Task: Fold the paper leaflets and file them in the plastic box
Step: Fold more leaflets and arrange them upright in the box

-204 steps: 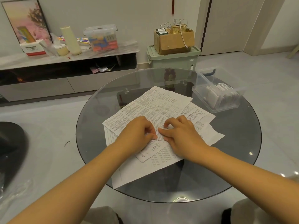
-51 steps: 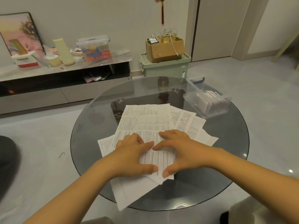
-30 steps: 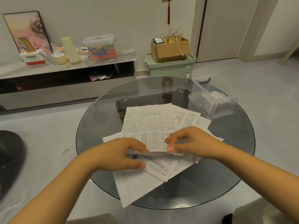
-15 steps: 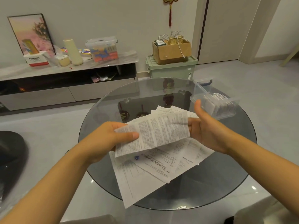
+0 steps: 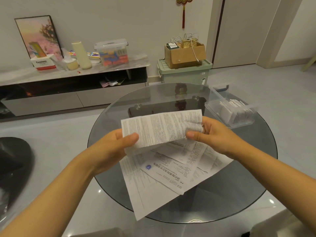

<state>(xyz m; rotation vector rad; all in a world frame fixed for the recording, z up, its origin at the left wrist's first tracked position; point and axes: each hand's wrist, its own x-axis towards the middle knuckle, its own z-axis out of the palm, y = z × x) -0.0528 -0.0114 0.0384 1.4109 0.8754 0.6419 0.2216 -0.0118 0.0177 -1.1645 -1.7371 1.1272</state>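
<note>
Two hands, left hand (image 5: pixel 109 147) and right hand (image 5: pixel 213 134), pinch one folded leaflet (image 5: pixel 162 128).

both arms reach forward; left hand (image 5: pixel 112 147) pinches the folded leaflet (image 5: pixel 162 128) with thumb on top; right hand (image 5: pixel 212 134) grips its other end

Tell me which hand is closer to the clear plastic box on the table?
The right hand. It holds the leaflet by its right end, just short of the plastic box. The left hand grips the leaflet's opposite end, farther from the box.
</note>
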